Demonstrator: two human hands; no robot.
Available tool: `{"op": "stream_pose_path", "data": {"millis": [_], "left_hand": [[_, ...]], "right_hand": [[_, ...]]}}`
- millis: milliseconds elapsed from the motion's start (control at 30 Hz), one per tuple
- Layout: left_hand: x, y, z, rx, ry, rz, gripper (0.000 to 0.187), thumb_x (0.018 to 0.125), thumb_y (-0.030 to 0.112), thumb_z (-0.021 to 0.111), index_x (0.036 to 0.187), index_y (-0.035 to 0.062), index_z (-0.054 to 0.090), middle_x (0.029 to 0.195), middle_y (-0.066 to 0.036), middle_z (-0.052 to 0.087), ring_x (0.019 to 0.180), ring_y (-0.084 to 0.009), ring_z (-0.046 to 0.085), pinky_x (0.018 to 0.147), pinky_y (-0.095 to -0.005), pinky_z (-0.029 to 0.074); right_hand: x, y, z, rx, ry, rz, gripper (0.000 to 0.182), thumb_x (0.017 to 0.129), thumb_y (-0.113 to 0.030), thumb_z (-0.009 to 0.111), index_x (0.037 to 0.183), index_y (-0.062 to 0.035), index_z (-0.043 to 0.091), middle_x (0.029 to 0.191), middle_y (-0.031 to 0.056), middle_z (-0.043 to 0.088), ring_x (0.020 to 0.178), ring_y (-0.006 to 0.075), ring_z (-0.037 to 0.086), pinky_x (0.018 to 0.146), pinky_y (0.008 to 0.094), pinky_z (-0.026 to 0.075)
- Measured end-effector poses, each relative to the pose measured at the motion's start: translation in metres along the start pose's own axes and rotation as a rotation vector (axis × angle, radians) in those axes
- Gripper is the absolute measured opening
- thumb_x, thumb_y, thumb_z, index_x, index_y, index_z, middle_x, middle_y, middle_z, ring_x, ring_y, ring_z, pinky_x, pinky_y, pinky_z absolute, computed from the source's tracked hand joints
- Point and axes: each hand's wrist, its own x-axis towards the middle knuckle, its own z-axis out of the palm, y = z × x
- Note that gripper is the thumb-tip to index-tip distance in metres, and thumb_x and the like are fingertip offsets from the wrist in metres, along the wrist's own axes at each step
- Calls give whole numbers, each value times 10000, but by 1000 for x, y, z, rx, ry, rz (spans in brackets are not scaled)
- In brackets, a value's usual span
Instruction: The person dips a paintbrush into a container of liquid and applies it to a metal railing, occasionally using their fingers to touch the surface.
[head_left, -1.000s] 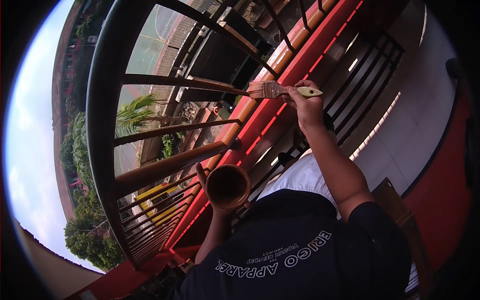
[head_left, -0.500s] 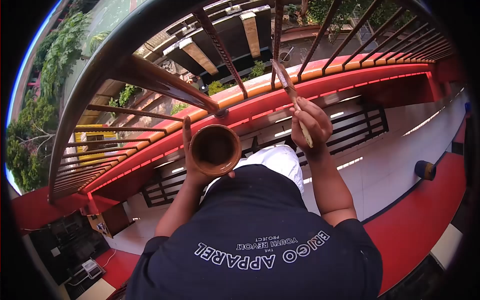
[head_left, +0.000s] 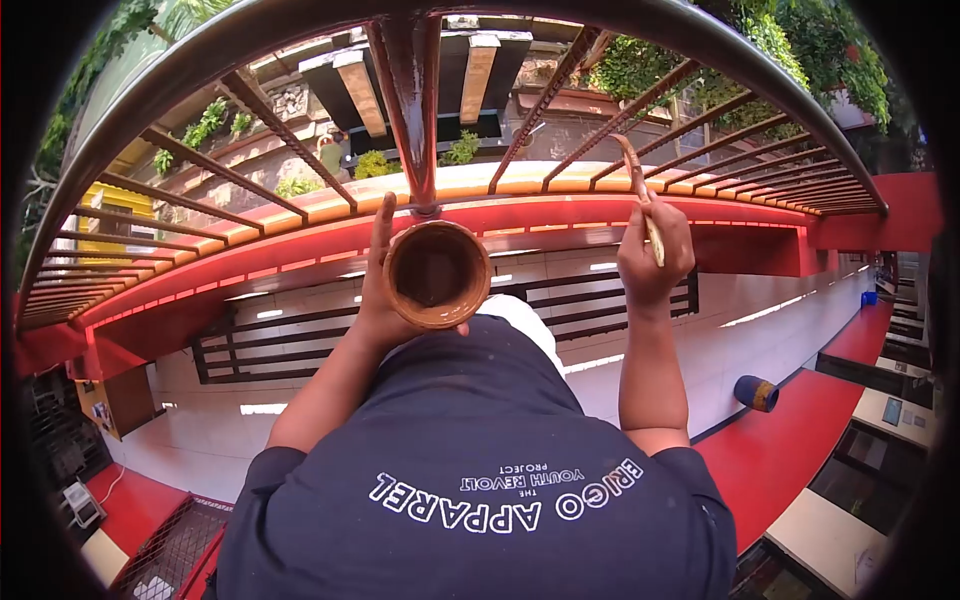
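Note:
My left hand (head_left: 378, 290) is wrapped round a brown-stained round pot (head_left: 437, 274), its thumb up along the rim, with dark brown liquid inside. In my right hand (head_left: 657, 248) a paintbrush (head_left: 654, 226) is pinched by its pale handle, the brown bristle end pointing up and away from me. Behind the brush stand the thin brown bars of a railing (head_left: 530, 112); whether the bristles touch a bar I cannot tell. A thick glossy brown post (head_left: 410, 110) rises just beyond the pot.
A dark curved handrail (head_left: 250, 38) arches over the bars. Under them runs a red and orange ledge (head_left: 520, 200). On the right, a blue and yellow drum (head_left: 756, 393) stands by the red floor strip (head_left: 790, 455). Plants and a yellow structure (head_left: 105, 225) lie beyond the railing.
The view has turned, so the railing and thick post stand more centrally. My right hand has moved right and a little lower with the brush, now more upright. The pot stays in my left hand.

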Motion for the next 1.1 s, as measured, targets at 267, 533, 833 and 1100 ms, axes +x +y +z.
{"op": "stream_pose_path", "data": {"millis": [267,533,833,1100], "left_hand": [[0,-4,-26,-159,-63,-83,1540,491,195,984,1517,103,-161,1247,-102,600,1138,-209,616,1027,-396,457],[7,-5,-51,-51,-204,-20,1543,478,205,990,1517,97,-146,1254,-88,601,1168,-206,598,1080,-410,400],[12,-11,-73,5,-264,-34,1514,491,222,984,1514,71,-122,1231,-78,623,1178,-190,593,1117,-417,350],[14,-5,-78,-159,-283,-123,1523,497,222,984,1516,93,-140,1231,-80,618,1170,-193,595,1099,-415,369]], "right_hand": [[-27,-22,25,-160,-230,-243,218,717,42,710,891,-83,670,946,118,685,884,308,691,782,376,582],[14,-43,6,-141,-129,-84,216,733,79,705,907,-38,653,897,127,673,822,291,688,726,365,570],[-27,-42,30,-172,-271,-182,211,721,45,679,904,-60,671,951,127,680,898,317,688,811,394,583],[45,-68,-11,-348,110,-276,177,781,82,708,894,-33,635,966,156,672,879,318,688,755,389,596]]}}
